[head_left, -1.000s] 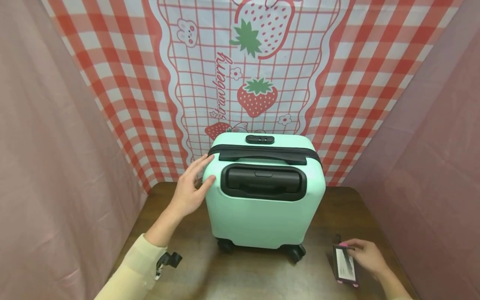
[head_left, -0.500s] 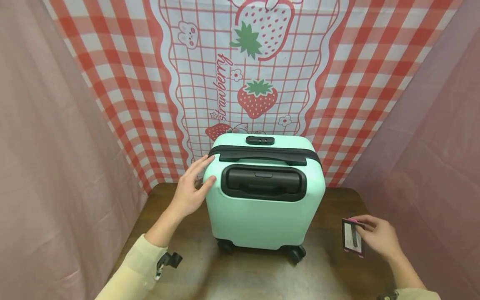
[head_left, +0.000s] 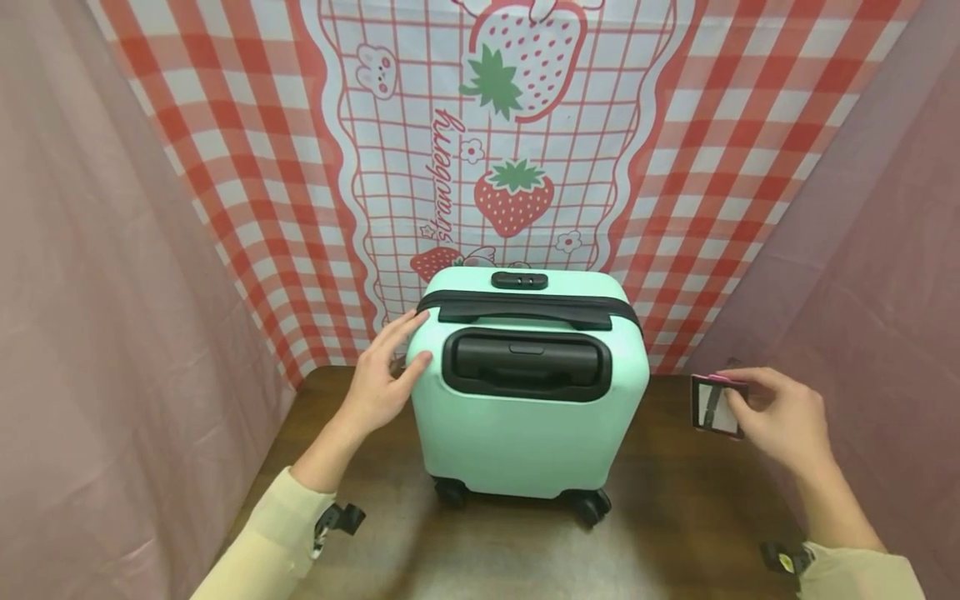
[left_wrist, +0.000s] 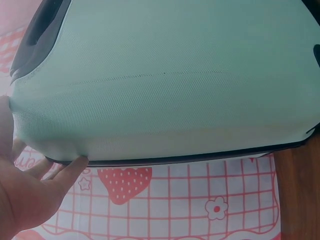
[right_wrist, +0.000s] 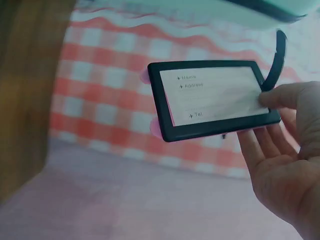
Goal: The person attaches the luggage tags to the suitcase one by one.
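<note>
A mint-green suitcase [head_left: 517,442] stands upright on its black wheels, with a black carry handle [head_left: 525,312] on top and the pull handle [head_left: 528,367] sunk in its upper face. My left hand [head_left: 378,379] rests on its left upper corner, fingers along the side and thumb on the face. Off to the right, my right hand [head_left: 787,417] pinches a luggage tag [right_wrist: 215,95] by one end, thumb on the front. The tag has a dark frame, pink bits at its edge, and a white card with name, address and tel lines. A black strap [right_wrist: 277,60] sticks out beside the thumb.
The suitcase is on a brown wooden table [head_left: 525,558]. A strawberry-print checked cloth [head_left: 517,142] hangs right behind it. Pinkish curtains [head_left: 112,333] close in both sides. A dark combination lock [head_left: 520,281] sits on the suitcase top.
My right hand has lifted the luggage tag up from near the table's right front, moving away from me and slightly right. The left hand and suitcase stay where they were.
</note>
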{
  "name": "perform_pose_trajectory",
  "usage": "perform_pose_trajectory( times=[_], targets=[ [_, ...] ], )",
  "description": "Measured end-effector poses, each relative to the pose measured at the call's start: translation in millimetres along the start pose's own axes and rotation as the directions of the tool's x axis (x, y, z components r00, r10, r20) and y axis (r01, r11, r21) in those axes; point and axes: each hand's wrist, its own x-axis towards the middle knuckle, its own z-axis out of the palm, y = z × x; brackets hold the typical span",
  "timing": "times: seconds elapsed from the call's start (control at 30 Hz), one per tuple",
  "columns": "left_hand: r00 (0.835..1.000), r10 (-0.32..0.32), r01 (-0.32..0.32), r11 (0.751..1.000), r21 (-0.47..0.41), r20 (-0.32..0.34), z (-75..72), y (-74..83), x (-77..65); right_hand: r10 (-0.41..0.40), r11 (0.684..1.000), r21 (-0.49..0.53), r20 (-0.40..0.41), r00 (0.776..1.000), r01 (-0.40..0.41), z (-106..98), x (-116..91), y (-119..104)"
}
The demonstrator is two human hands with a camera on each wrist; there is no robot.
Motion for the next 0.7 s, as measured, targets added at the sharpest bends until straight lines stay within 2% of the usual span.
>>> perform_pose_trajectory(
  times=[0.2,0.43,0.7],
  targets=[
    [1.000,0.002,-0.002,1.000,0.002,0.004,-0.3,0.1,0.0,-0.053,0.998,0.027,-0.110,0.993,0.056,-12,18,-27],
    [1.000,0.010,-0.010,1.000,-0.004,0.009,-0.2,0.9,0.4,-0.072,0.993,0.086,-0.145,0.987,0.086,-25,36,-52],
    [1.000,0.009,-0.009,1.000,0.005,0.013,-1.3,2.7,0.2,-0.141,0.979,0.121,-0.185,0.973,0.165,-34,49,-80]
  ],
)
